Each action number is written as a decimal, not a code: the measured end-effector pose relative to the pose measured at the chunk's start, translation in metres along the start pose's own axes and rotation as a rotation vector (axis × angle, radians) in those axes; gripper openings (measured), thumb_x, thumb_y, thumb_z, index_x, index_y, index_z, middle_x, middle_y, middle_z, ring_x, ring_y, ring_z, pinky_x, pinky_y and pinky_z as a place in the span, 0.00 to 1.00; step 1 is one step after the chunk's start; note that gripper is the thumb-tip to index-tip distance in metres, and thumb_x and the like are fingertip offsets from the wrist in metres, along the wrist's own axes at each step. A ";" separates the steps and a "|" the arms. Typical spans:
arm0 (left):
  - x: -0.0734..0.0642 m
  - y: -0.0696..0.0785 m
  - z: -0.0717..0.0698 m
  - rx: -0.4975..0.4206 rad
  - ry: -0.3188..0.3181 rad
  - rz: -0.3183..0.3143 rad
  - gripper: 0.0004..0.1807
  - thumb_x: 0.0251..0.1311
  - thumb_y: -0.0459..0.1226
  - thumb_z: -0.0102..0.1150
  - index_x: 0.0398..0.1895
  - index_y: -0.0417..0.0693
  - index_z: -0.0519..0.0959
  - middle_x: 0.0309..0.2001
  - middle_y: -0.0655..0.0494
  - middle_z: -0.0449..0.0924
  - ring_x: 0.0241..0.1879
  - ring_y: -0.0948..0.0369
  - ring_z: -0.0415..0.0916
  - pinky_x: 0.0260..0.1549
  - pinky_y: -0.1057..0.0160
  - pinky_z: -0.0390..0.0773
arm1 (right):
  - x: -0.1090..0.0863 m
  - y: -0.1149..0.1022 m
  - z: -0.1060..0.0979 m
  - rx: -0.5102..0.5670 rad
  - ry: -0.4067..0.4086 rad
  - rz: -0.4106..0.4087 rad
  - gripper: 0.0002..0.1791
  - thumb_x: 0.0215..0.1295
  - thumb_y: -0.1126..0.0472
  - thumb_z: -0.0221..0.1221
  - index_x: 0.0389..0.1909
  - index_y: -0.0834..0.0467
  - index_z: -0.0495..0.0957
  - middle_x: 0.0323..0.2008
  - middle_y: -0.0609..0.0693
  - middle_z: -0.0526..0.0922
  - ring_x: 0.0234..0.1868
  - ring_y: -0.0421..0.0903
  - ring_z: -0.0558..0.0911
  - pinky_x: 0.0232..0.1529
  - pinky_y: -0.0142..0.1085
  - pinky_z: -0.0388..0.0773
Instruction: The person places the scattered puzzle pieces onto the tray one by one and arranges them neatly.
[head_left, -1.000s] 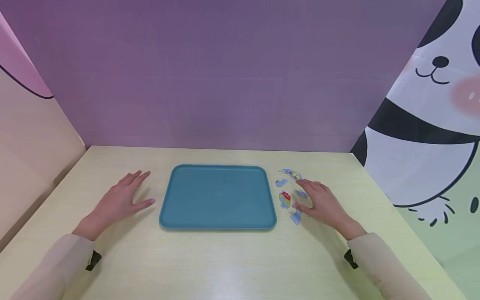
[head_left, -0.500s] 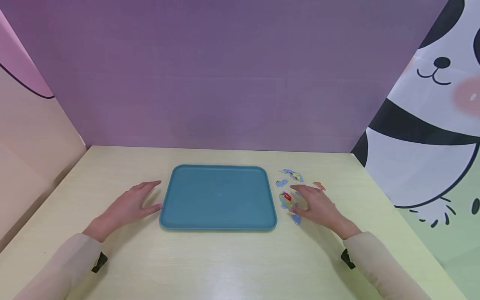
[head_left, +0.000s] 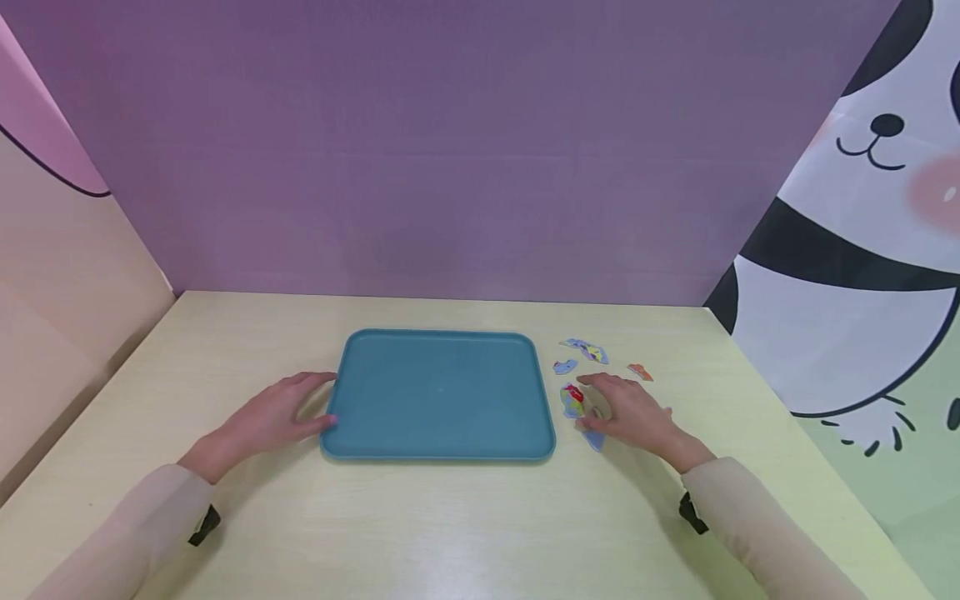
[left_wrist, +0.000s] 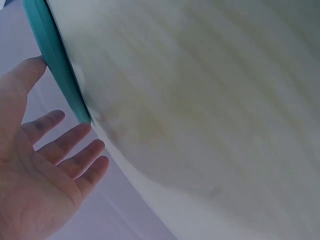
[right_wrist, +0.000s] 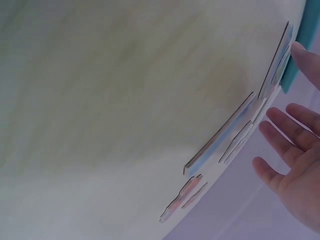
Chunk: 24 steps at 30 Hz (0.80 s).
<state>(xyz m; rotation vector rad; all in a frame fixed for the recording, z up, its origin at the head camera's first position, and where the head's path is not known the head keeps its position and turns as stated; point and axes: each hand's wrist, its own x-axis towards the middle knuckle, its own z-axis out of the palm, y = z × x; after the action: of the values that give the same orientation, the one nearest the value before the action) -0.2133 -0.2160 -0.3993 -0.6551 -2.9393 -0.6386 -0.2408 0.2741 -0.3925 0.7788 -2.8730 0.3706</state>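
A teal rectangular tray [head_left: 438,392] lies flat on the pale table. My left hand [head_left: 262,421] is at its left side, thumb and fingertips right at the rim, fingers loosely extended; the left wrist view shows the thumb against the tray edge [left_wrist: 55,55]. To the right of the tray, my right hand [head_left: 633,412] hovers over several flat printed puzzle pieces, fingers spread and holding nothing. Nearest it are a red-and-green piece [head_left: 572,398] and a blue piece [head_left: 593,439], partly covered by the thumb.
Farther back on the right lie a blue-and-yellow piece [head_left: 590,351], a small blue piece [head_left: 565,367] and an orange piece [head_left: 641,372]. A purple backdrop [head_left: 450,167] stands behind the table, and a panda-printed panel [head_left: 847,333] borders its right side.
My left hand has moved right and toward me, from apart to the tray's left rim. My right hand has shifted slightly left and toward me, uncovering the orange piece. The tray stays in place.
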 end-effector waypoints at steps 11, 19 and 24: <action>0.001 0.004 0.002 0.006 -0.039 0.037 0.33 0.54 0.46 0.61 0.60 0.39 0.67 0.58 0.40 0.70 0.58 0.42 0.67 0.53 0.44 0.70 | 0.005 -0.001 0.002 0.023 -0.053 0.015 0.28 0.51 0.56 0.65 0.52 0.65 0.72 0.49 0.59 0.78 0.50 0.56 0.77 0.50 0.49 0.74; 0.003 0.003 0.005 0.021 -0.048 0.045 0.31 0.54 0.46 0.60 0.59 0.39 0.68 0.58 0.40 0.69 0.58 0.42 0.66 0.55 0.44 0.69 | 0.008 -0.001 0.002 0.052 -0.051 -0.001 0.26 0.51 0.58 0.65 0.51 0.65 0.73 0.47 0.59 0.79 0.47 0.54 0.78 0.48 0.48 0.75; 0.005 0.000 0.008 0.024 -0.056 0.058 0.30 0.54 0.45 0.60 0.57 0.38 0.69 0.58 0.40 0.69 0.58 0.43 0.66 0.55 0.45 0.69 | 0.008 -0.001 0.002 0.082 -0.049 -0.008 0.25 0.51 0.59 0.64 0.50 0.64 0.73 0.46 0.57 0.79 0.45 0.53 0.77 0.47 0.47 0.75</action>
<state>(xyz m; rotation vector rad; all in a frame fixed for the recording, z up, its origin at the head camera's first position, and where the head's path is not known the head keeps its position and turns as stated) -0.2175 -0.2108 -0.4059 -0.7651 -2.9612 -0.5888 -0.2472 0.2687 -0.3930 0.8244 -2.9151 0.4772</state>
